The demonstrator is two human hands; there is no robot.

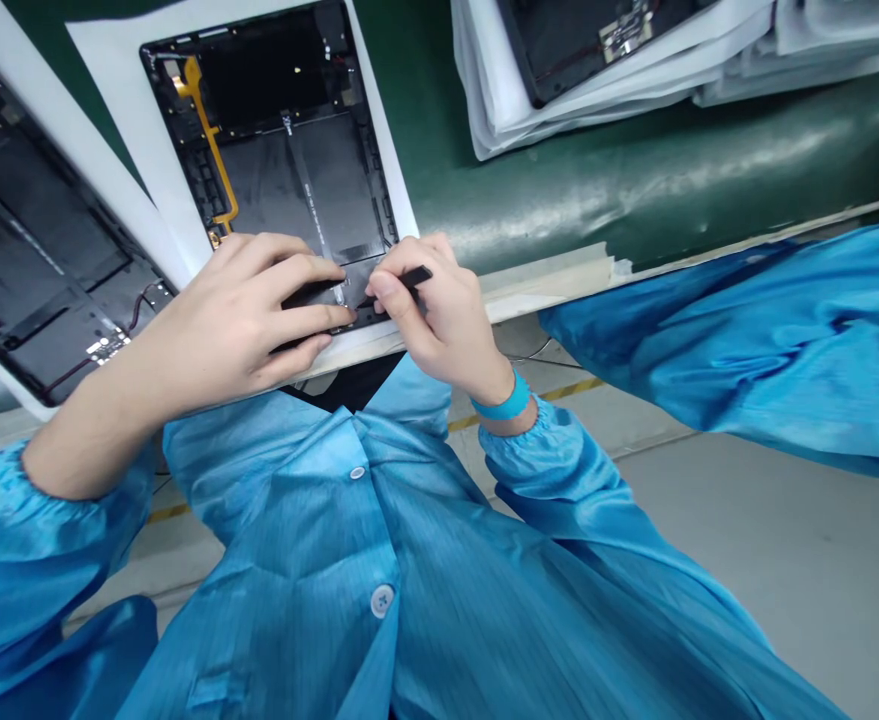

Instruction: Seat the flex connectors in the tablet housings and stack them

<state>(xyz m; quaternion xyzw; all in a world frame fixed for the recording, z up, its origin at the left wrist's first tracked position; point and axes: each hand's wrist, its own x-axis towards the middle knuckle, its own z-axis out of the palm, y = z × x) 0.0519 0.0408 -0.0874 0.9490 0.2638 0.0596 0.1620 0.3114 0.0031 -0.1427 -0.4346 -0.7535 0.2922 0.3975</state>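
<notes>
Black film [319, 295] in the open tablet housing [266, 180] could crease or tear if the left hand's [221, 325] flat-pressed fingers slip or the right hand [439, 320], pinching a slim black tool [413, 280], pulls unevenly.

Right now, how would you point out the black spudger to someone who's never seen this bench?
Find the open tablet on white sheeting on the green bench. At its near edge, the right hand, with the blue wristband, pinches a slim black spudger. Its end juts out past the hand, unlike the flat black piece under the left hand.
</notes>
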